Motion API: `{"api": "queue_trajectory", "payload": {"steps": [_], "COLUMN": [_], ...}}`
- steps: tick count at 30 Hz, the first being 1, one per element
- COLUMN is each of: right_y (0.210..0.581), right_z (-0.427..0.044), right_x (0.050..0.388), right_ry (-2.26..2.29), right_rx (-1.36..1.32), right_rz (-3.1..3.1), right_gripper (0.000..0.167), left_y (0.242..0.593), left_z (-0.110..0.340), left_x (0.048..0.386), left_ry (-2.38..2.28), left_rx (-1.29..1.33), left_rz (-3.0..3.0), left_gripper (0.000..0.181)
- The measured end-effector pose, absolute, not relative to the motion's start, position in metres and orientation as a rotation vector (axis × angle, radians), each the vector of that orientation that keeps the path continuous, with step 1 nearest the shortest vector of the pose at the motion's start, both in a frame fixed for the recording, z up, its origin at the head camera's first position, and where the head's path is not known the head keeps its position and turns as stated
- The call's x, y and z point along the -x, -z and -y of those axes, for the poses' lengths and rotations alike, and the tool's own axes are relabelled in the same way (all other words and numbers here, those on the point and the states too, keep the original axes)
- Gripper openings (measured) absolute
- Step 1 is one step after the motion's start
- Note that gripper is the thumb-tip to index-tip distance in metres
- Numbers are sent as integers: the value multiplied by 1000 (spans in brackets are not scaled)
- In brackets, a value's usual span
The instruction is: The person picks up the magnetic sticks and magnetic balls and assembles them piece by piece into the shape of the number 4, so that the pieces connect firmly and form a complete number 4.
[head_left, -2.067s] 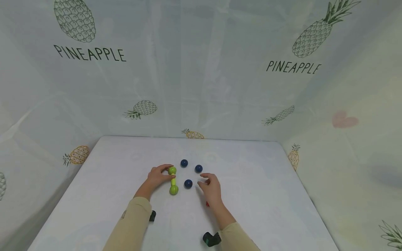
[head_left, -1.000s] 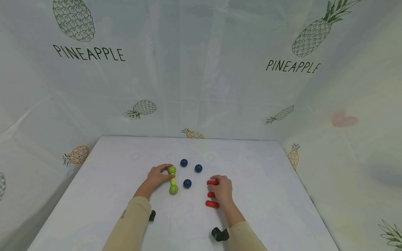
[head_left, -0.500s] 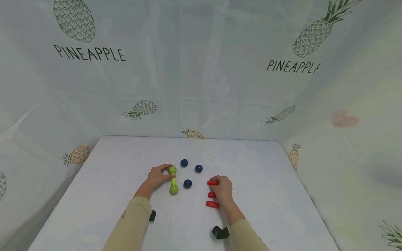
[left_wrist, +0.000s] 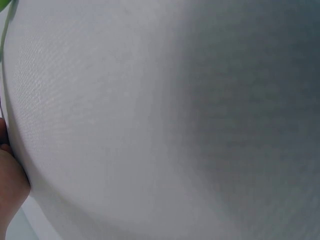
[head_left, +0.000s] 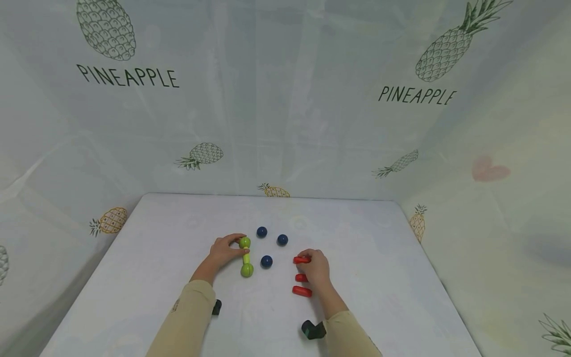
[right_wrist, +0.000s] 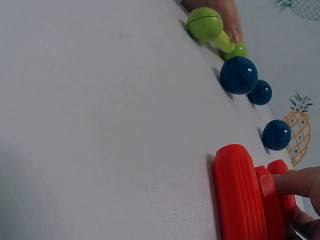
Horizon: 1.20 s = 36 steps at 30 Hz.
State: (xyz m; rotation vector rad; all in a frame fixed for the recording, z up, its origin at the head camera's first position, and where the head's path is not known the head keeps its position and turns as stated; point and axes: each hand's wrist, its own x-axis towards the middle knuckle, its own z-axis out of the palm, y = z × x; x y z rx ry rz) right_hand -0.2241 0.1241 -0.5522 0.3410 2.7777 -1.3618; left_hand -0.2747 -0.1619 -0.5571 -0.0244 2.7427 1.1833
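In the head view my left hand pinches the far end of a green dumbbell-shaped piece, a yellow-green rod with a green ball at each end. My right hand holds the farthest of three red rods between thumb and fingers. Closer to the person lie the middle red rod, partly covered by the hand, and the nearest red rod. From the right wrist, the ridged nearest rod shows large, with right-hand fingers behind it. The left wrist view shows mostly tabletop and a bit of hand.
Three dark blue balls lie loosely between the hands on the white table. A black wrist camera sits by the right sleeve, another by the left. A pineapple-print curtain hangs around the table.
My right hand has moved right, from beside the blue balls to the farthest red rod, which it now holds; the red rods have come into view. The left hand has stayed put.
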Motion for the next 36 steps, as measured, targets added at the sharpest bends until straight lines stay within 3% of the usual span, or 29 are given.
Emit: {"api": "queue_trajectory", "payload": {"steps": [14, 36], "right_y": [538, 545], "right_z": [-100, -73], "right_x": [213, 210], "right_ry": [1378, 1298], "right_rx": [-184, 51], "right_rz": [-2769, -2790], "right_gripper": [22, 20], "left_y": [559, 559], "left_z": [163, 162], "left_x": [275, 276], "left_ry": [-1182, -1153], "left_rx": [33, 28], "left_rz": [-2741, -2757], "left_gripper": [57, 58]}}
